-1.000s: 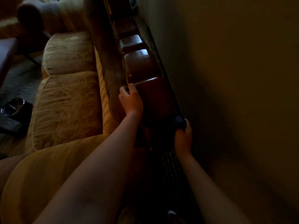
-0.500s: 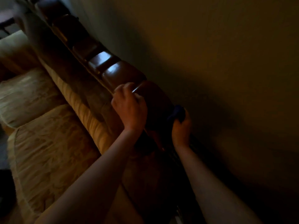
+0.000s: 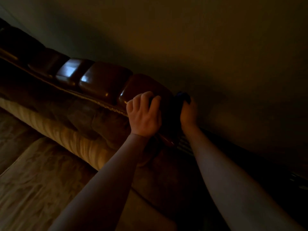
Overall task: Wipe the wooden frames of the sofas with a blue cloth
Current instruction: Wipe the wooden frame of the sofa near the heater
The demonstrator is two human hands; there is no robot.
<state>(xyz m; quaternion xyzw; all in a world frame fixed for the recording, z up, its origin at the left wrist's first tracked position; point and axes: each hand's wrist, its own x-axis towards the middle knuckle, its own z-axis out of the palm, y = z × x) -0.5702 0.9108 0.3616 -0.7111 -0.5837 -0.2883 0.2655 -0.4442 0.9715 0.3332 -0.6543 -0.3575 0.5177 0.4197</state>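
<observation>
Since the earlier frames the view has swung left along the sofa back, so that the wooden frame [image 3: 106, 80] now runs diagonally from upper left toward the hands, while both hands keep nearly the same stations on its near end. Left hand [image 3: 144, 114]: fingers curled over the front edge of the nearest rounded wooden segment, gripping it, probably to brace the body while leaning over the sofa. Right hand [image 3: 187, 112]: placed on the rear, wall-facing side of the same segment, holding the blue cloth [image 3: 182, 95], of which only a dark bunched tip shows above the fingers; the fingers appear closed around it, though the low light hides their exact arrangement. The cloth lies between the frame and the wall [image 3: 216, 55], suggesting that the back face of the wood is the surface being wiped. Farther segments catch highlights and lie beyond the hands. Below the frame run the striped piping and patterned seat cushions [image 3: 33, 180]. A dark slatted surface behind the right forearm cannot be identified.
</observation>
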